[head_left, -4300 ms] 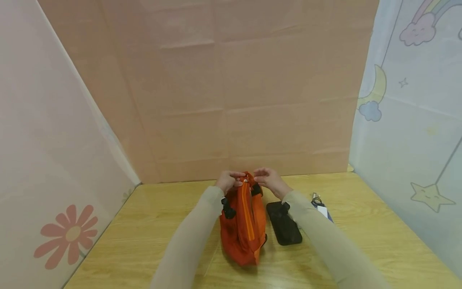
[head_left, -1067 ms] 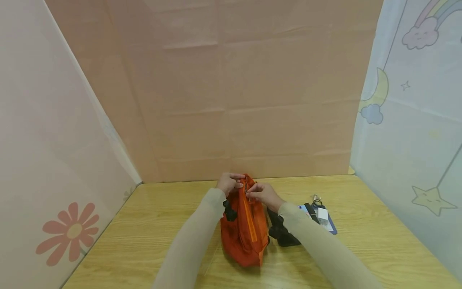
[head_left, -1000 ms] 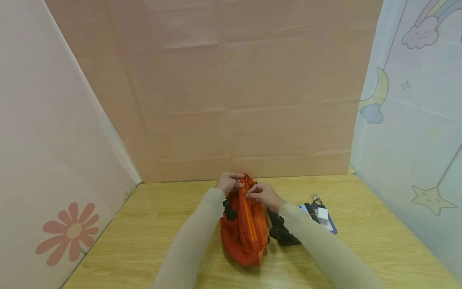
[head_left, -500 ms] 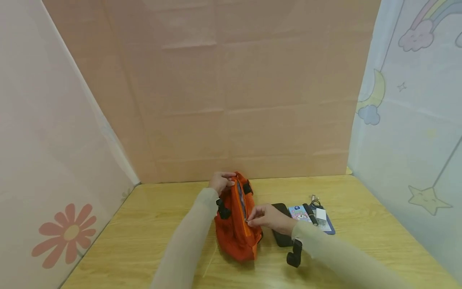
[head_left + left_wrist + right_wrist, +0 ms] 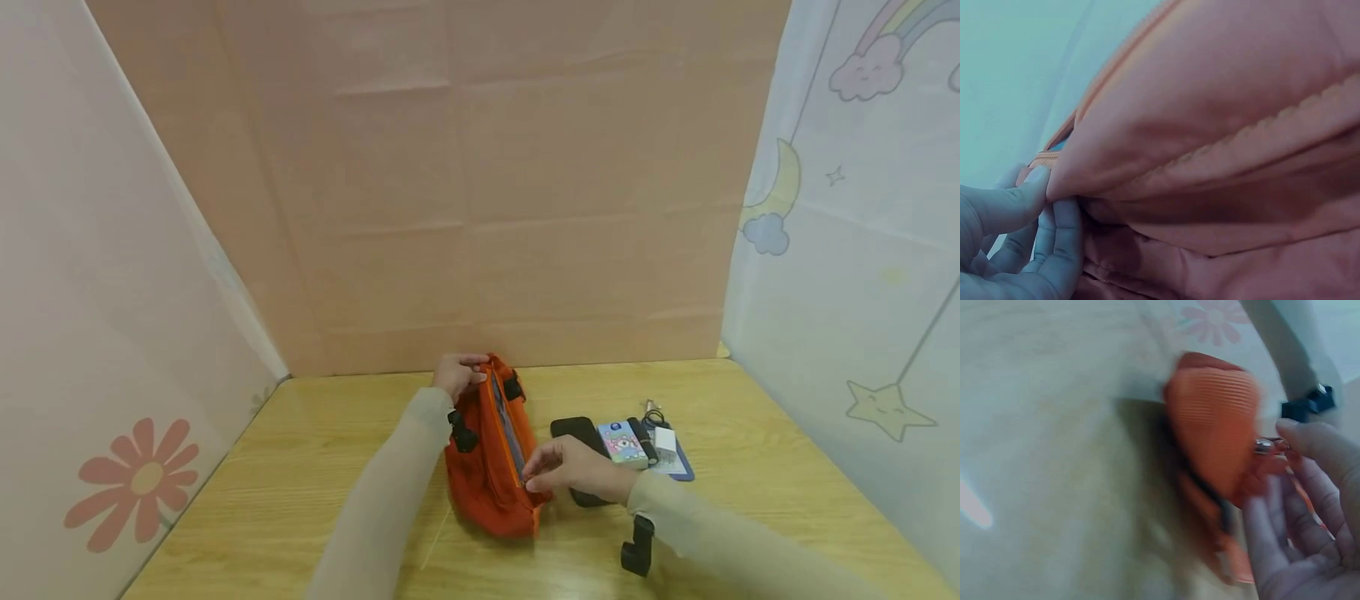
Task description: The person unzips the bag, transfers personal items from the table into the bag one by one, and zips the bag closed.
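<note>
An orange waist bag [image 5: 480,492] lies lengthwise on the table, its zipped top gaping along most of its length with a grey lining [image 5: 506,425] showing. At its far end my left hand [image 5: 455,377] pinches the fabric beside the zipper; in the left wrist view the thumb [image 5: 1019,194] presses the bag's corner against the fingers. My right hand [image 5: 573,468] is at the near end of the opening, thumb and forefinger pinching the metal zipper pull [image 5: 1263,447]. The right wrist view is blurred, with the bag's ribbed orange end facing it.
Right of the bag lies a black phone [image 5: 573,427], partly hidden by my right hand. Beside it are a cartoon-printed pack [image 5: 621,442], a black stick-like item [image 5: 643,440], a white charger block [image 5: 664,442] and a blue-edged card holder [image 5: 684,467]. A tan backdrop [image 5: 480,250] stands behind.
My right hand has drawn the zipper pull from the far end toward the near end, and the opening has widened. My left hand keeps its grip, having shifted slightly left with the bag.
</note>
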Demonstrator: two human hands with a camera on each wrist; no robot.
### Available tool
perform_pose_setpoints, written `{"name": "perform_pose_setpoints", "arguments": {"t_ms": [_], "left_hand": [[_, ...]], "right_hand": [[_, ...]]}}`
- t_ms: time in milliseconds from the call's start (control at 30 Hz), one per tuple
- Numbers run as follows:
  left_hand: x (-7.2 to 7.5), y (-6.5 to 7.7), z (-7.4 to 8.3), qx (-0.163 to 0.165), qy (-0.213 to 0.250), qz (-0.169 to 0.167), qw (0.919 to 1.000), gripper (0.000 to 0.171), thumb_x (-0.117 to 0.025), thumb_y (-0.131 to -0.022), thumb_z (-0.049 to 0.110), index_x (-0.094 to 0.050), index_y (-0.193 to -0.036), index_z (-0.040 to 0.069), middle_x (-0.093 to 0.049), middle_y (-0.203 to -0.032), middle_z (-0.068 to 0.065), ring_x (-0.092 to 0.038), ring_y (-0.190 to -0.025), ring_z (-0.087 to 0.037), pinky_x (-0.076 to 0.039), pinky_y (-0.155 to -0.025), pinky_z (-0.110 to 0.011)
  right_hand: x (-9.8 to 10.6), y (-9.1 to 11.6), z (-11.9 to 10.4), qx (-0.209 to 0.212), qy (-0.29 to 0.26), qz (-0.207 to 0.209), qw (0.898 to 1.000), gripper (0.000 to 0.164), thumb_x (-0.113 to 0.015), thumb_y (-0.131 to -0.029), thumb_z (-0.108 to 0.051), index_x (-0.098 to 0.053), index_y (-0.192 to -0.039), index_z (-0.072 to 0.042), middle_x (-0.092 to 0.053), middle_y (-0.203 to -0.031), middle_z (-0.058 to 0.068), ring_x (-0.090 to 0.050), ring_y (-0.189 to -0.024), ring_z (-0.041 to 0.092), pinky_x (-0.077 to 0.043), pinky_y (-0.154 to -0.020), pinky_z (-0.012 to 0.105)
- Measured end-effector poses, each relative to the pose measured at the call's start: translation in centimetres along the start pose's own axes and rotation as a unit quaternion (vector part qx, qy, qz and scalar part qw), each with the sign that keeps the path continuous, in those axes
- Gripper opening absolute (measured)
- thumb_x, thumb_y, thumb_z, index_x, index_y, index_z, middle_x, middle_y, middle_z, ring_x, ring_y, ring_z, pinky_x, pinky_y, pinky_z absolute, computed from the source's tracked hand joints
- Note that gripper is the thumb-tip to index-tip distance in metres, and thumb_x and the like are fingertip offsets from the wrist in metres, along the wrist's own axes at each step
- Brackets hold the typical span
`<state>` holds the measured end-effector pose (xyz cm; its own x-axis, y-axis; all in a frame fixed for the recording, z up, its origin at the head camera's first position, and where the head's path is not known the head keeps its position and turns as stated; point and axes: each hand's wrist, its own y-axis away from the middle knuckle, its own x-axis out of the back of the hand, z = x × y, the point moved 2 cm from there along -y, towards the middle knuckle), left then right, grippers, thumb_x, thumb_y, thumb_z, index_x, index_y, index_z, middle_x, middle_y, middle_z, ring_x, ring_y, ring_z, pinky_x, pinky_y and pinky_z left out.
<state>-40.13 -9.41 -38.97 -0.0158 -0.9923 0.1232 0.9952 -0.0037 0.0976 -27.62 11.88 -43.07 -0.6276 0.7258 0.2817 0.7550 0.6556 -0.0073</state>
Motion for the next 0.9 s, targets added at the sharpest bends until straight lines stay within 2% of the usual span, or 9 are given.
{"name": "perform_pose_setpoints", "arguments": {"t_ms": [200,300,367,633,733,900], "left_hand": [[-0.4,0.5,0.3,-0.012,-0.007,-0.008,0.9999,0.035,-0.065,-0.084,-0.012,-0.072,-0.115,0.003,-0.057,-0.083,-0.004,-0.059,-0.075,-0.015,-0.054,-0.067,-0.026],[-0.6,0.6,0.3,-0.016,-0.015,-0.020,0.9996,0.034,-0.064,-0.085,-0.011,-0.072,-0.115,0.003,-0.060,-0.085,-0.005,-0.060,-0.076,-0.016,-0.055,-0.069,-0.027],[-0.9,0.6,0.3,-0.015,-0.019,-0.026,0.9994,0.034,-0.064,-0.085,-0.010,-0.072,-0.115,0.004,-0.060,-0.086,-0.005,-0.061,-0.078,-0.017,-0.056,-0.070,-0.028],[-1.4,0.7,0.1,-0.009,-0.029,-0.033,0.9990,0.034,-0.067,-0.085,-0.008,-0.072,-0.115,0.007,-0.057,-0.087,-0.003,-0.059,-0.080,-0.017,-0.056,-0.076,-0.033],[-1.5,0.6,0.0,-0.011,-0.031,-0.037,0.9988,0.034,-0.067,-0.085,-0.008,-0.072,-0.115,0.007,-0.057,-0.087,-0.003,-0.059,-0.079,-0.017,-0.056,-0.076,-0.033],[-1.4,0.6,-0.1,-0.007,-0.031,-0.045,0.9985,0.035,-0.066,-0.085,-0.008,-0.072,-0.116,0.006,-0.057,-0.088,-0.003,-0.059,-0.081,-0.018,-0.056,-0.076,-0.032]], "right_hand": [[3.3,-2.4,-1.2,0.004,0.041,0.082,0.996,0.036,-0.066,-0.093,-0.023,-0.063,-0.119,0.002,-0.062,-0.124,0.019,-0.063,-0.109,0.025,-0.048,-0.095,0.044],[4.7,-3.8,-1.2,-0.003,0.023,0.104,0.994,0.040,-0.061,-0.096,-0.020,-0.056,-0.130,0.001,-0.051,-0.137,0.022,-0.056,-0.120,0.034,-0.043,-0.100,0.053],[5.1,-4.5,-1.0,-0.013,0.001,0.104,0.994,0.042,-0.059,-0.097,-0.017,-0.053,-0.134,0.000,-0.047,-0.139,0.023,-0.054,-0.122,0.036,-0.042,-0.100,0.056],[4.5,-6.3,0.2,-0.037,-0.075,0.064,0.994,0.042,-0.061,-0.096,-0.011,-0.050,-0.134,-0.001,-0.043,-0.135,0.026,-0.057,-0.110,0.027,-0.049,-0.091,0.052],[4.2,-6.4,0.8,-0.046,-0.085,0.054,0.994,0.042,-0.059,-0.096,-0.008,-0.048,-0.136,-0.002,-0.045,-0.133,0.023,-0.058,-0.100,0.023,-0.053,-0.081,0.043],[4.0,-6.5,1.4,-0.057,-0.105,0.059,0.991,0.041,-0.054,-0.097,-0.003,-0.046,-0.137,-0.003,-0.051,-0.128,0.017,-0.057,-0.082,0.017,-0.050,-0.066,0.032]]}}
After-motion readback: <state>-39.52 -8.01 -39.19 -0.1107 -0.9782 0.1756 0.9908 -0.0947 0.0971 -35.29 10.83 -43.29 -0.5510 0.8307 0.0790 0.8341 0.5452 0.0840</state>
